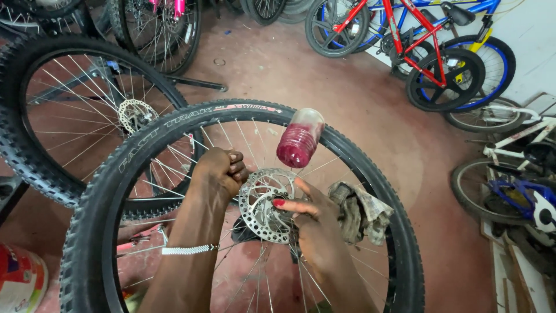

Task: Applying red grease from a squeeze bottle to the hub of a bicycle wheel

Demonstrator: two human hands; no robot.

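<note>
The right hand [310, 223] pinches the hub at the middle of the brake disc [267, 204], its fingertip smeared red, while a dirty rag [362, 211] is bunched against its back and palm. The left hand [223, 173] is curled into a closed fist just left of the disc, reaching through the spokes; what it grips cannot be told. A white beaded bracelet [188, 250] circles that wrist. Above the disc a small jar of red grease [299, 139] rests tilted among the spokes. All sit inside the knobbly-tyred bicycle wheel [116, 191], which stands upright before the person. A second wheel [52, 116] stands behind it, and a red bicycle [405, 40] is parked farther off on the reddish floor [347, 104].
</note>
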